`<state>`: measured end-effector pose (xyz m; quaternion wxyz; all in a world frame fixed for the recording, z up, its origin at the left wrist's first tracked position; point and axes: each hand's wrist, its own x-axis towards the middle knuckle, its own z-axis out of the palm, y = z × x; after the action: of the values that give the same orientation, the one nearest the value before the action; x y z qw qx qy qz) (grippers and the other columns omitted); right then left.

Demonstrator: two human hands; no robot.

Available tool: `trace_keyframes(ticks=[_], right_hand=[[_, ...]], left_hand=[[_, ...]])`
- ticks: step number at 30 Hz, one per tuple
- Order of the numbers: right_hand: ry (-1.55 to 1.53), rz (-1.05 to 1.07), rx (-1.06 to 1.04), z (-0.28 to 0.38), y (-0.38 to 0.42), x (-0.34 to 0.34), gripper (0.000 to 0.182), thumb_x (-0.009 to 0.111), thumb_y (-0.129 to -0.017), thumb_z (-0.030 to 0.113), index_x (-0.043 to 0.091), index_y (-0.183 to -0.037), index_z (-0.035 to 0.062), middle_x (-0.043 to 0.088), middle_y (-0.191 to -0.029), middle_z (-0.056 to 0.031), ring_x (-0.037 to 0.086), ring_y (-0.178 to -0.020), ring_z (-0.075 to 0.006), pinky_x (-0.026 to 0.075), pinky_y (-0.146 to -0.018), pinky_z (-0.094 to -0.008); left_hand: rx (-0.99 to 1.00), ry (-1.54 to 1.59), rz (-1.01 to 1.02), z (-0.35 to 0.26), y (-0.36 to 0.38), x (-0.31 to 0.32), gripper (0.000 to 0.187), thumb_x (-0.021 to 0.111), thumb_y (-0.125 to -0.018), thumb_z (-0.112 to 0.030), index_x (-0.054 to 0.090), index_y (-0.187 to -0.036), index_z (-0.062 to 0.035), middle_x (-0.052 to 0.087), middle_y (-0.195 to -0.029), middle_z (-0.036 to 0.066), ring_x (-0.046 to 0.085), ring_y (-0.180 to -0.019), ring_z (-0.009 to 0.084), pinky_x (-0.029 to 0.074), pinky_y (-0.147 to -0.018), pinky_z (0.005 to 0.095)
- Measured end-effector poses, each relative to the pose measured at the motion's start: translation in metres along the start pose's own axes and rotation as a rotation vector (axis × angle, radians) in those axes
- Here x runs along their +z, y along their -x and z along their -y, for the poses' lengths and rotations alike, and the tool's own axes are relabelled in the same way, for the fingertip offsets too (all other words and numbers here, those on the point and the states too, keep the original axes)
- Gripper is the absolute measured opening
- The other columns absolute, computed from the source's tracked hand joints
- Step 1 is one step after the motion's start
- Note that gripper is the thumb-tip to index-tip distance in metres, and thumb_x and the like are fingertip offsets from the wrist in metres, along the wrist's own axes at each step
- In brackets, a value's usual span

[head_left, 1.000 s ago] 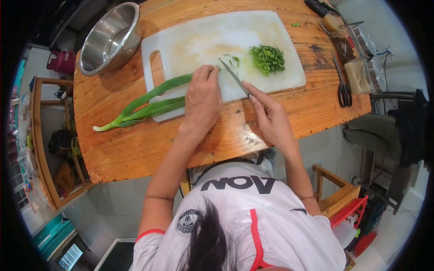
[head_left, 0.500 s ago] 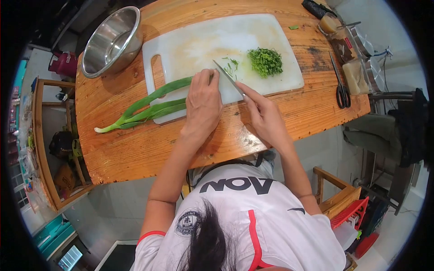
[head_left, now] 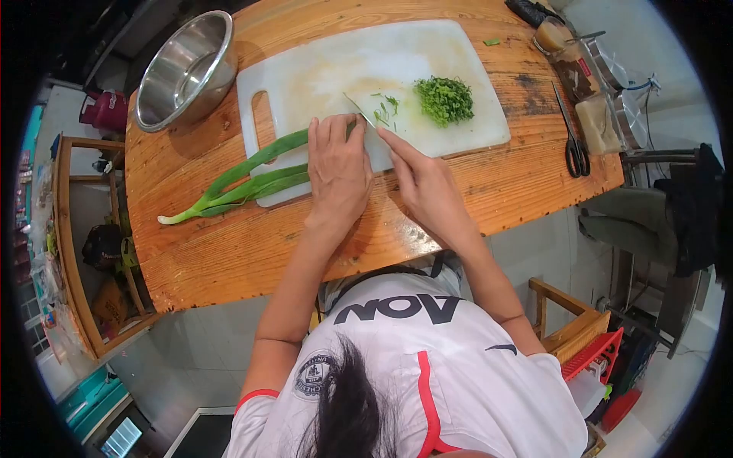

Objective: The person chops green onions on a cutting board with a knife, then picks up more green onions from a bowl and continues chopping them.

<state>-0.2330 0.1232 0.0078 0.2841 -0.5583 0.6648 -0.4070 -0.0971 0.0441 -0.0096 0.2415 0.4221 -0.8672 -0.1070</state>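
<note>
A green onion (head_left: pixel 221 185) stretches from its white root end on the wooden table up onto the white cutting board (head_left: pixel 321 84). My left hand (head_left: pixel 338 164) is closed over its leafy end, pressing it on the board near the front edge. In my right hand (head_left: pixel 429 183) is a knife (head_left: pixel 366 117), its blade right beside my left fingertips at the cut end. A few thin green slivers (head_left: pixel 388 108) lie just past the blade. Farther right on the board sits a heap of chopped green onion (head_left: pixel 445 101).
A steel bowl (head_left: pixel 187 72) stands at the table's back left. Black scissors (head_left: pixel 574 145) lie on the right side, near containers (head_left: pixel 598 122) along that edge. A small green scrap (head_left: pixel 491 42) rests behind the board on the wooden table (head_left: pixel 252 267).
My right hand has brought the knife slightly left, up against my left fingertips, and its blade is now mostly edge-on. My left hand still holds the green onion in nearly the same place.
</note>
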Motion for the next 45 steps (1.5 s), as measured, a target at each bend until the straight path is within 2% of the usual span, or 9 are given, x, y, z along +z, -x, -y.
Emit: trace_keyframes(ticks=[6, 15, 18, 21, 22, 31, 34, 42, 45], right_hand=[[-0.006, 0.084, 0.175, 0.010, 0.029, -0.025, 0.041, 0.055, -0.100, 0.006, 0.060, -0.140, 0.0101, 0.059, -0.071, -0.0266, 0.063, -0.061, -0.0372, 0.048, -0.061, -0.0434], [0.100, 0.030, 0.012, 0.001, 0.006, 0.004, 0.042, 0.054, -0.100, 0.006, 0.058, -0.141, 0.0106, 0.062, -0.077, -0.0282, 0.063, -0.068, -0.0430, 0.050, -0.064, -0.0454], [0.063, 0.018, -0.012, -0.001, 0.008, 0.000, 0.041, 0.054, -0.101, 0.007, 0.059, -0.141, 0.0115, 0.058, -0.071, -0.0262, 0.060, -0.059, -0.0379, 0.048, -0.060, -0.0428], [-0.032, 0.060, 0.129, -0.006, 0.021, -0.018, 0.040, 0.054, -0.101, 0.008, 0.061, -0.140, 0.0125, 0.053, -0.065, -0.0218, 0.051, -0.052, -0.0293, 0.045, -0.056, -0.0391], [-0.062, 0.063, 0.169, -0.006, 0.026, -0.023, 0.040, 0.054, -0.101, 0.008, 0.062, -0.140, 0.0138, 0.050, -0.062, -0.0179, 0.044, -0.050, -0.0226, 0.042, -0.054, -0.0367], [0.032, 0.081, 0.139, 0.008, 0.015, -0.013, 0.041, 0.054, -0.100, 0.007, 0.059, -0.141, 0.0116, 0.056, -0.068, -0.0251, 0.056, -0.056, -0.0363, 0.046, -0.059, -0.0418], [0.045, 0.037, 0.029, 0.004, 0.005, -0.002, 0.040, 0.054, -0.100, 0.007, 0.060, -0.140, 0.0104, 0.057, -0.070, -0.0257, 0.056, -0.057, -0.0394, 0.047, -0.060, -0.0433], [-0.066, 0.071, 0.163, -0.007, 0.036, -0.027, 0.041, 0.053, -0.101, 0.007, 0.060, -0.142, 0.0119, 0.052, -0.065, -0.0205, 0.047, -0.050, -0.0233, 0.043, -0.055, -0.0367], [-0.088, 0.050, 0.131, -0.011, 0.036, -0.022, 0.042, 0.053, -0.101, 0.007, 0.059, -0.142, 0.0121, 0.052, -0.064, -0.0207, 0.047, -0.050, -0.0231, 0.043, -0.055, -0.0366]], left_hand=[[-0.003, -0.008, -0.014, 0.001, 0.006, 0.005, 0.043, 0.061, -0.085, 0.002, 0.062, -0.128, 0.0030, 0.058, -0.124, 0.013, 0.051, -0.123, 0.0324, 0.028, -0.120, 0.0509], [-0.009, -0.029, 0.000, 0.003, 0.006, 0.006, 0.042, 0.059, -0.086, 0.002, 0.062, -0.127, 0.0010, 0.059, -0.123, 0.012, 0.052, -0.125, 0.0311, 0.026, -0.121, 0.0511], [-0.009, -0.029, 0.008, 0.003, 0.004, 0.003, 0.043, 0.059, -0.085, 0.002, 0.062, -0.128, 0.0003, 0.059, -0.123, 0.012, 0.053, -0.123, 0.0307, 0.026, -0.121, 0.0509], [-0.019, -0.021, -0.008, 0.005, 0.004, 0.003, 0.044, 0.059, -0.085, 0.002, 0.062, -0.129, -0.0006, 0.059, -0.123, 0.011, 0.054, -0.123, 0.0302, 0.025, -0.122, 0.0509], [-0.017, -0.017, -0.009, 0.004, 0.005, 0.004, 0.044, 0.059, -0.085, 0.002, 0.062, -0.129, -0.0009, 0.059, -0.123, 0.011, 0.054, -0.123, 0.0300, 0.025, -0.122, 0.0509], [-0.018, -0.024, 0.016, 0.004, 0.006, 0.003, 0.046, 0.060, -0.084, 0.003, 0.062, -0.131, -0.0011, 0.059, -0.126, 0.012, 0.052, -0.125, 0.0307, 0.025, -0.122, 0.0508], [-0.015, -0.045, 0.018, 0.003, 0.006, 0.002, 0.046, 0.060, -0.085, 0.002, 0.062, -0.130, -0.0011, 0.059, -0.126, 0.011, 0.052, -0.126, 0.0294, 0.024, -0.122, 0.0509], [-0.018, -0.040, -0.001, 0.005, 0.008, 0.005, 0.049, 0.060, -0.084, 0.003, 0.061, -0.133, -0.0014, 0.059, -0.128, 0.011, 0.051, -0.127, 0.0290, 0.024, -0.122, 0.0510], [-0.012, -0.045, -0.004, 0.004, 0.010, 0.007, 0.050, 0.060, -0.084, 0.003, 0.060, -0.134, -0.0014, 0.059, -0.130, 0.011, 0.051, -0.127, 0.0288, 0.024, -0.122, 0.0509]])
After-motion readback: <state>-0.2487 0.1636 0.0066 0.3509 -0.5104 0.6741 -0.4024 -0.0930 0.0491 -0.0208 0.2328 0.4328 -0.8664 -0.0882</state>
